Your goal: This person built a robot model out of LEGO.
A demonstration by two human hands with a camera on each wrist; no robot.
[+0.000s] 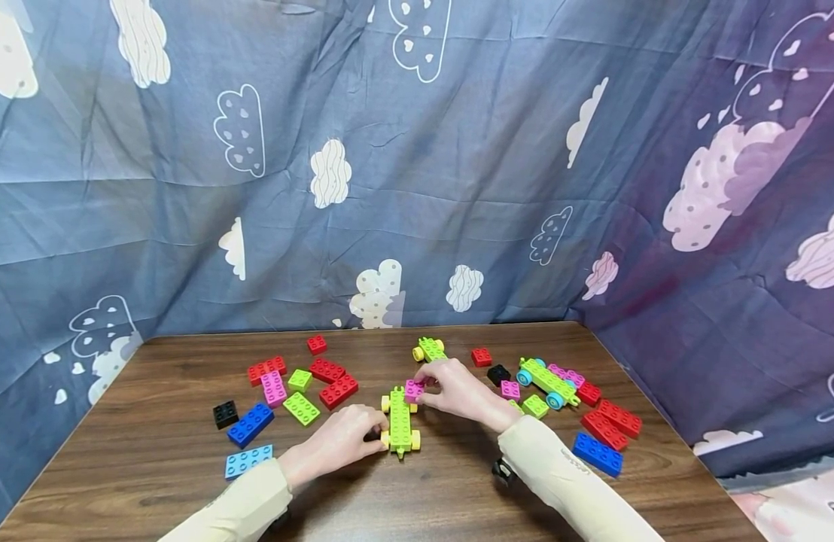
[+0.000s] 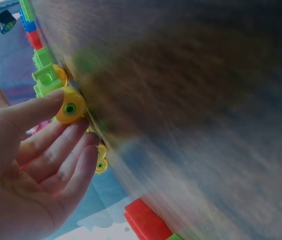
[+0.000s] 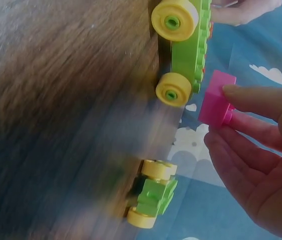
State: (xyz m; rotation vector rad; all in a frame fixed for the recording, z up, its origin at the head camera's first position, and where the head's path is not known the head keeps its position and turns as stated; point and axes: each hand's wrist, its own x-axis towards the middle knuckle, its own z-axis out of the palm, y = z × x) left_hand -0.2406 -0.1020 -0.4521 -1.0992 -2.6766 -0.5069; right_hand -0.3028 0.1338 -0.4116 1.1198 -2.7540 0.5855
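Note:
A long green wheeled base [image 1: 400, 423] with yellow wheels lies in the middle of the wooden table [image 1: 153, 459]. My left hand [image 1: 342, 444] steadies its near end, fingers against a yellow wheel [image 2: 70, 106]. My right hand [image 1: 454, 388] pinches a small pink brick [image 1: 413, 390] just above the far end of the base; in the right wrist view the pink brick [image 3: 217, 102] sits beside the green base [image 3: 188, 45], held between thumb and fingers. A short green wheeled piece [image 1: 428, 349] lies farther back.
Loose bricks lie left: red ones [image 1: 333, 390], a pink one [image 1: 274, 388], green [image 1: 301, 408], blue [image 1: 251, 424], light blue [image 1: 248, 460], black [image 1: 225, 413]. At right stand a green cart with blue wheels [image 1: 548, 382], red bricks [image 1: 610, 424] and a blue brick [image 1: 597, 453]. Cloud-print cloth surrounds the table.

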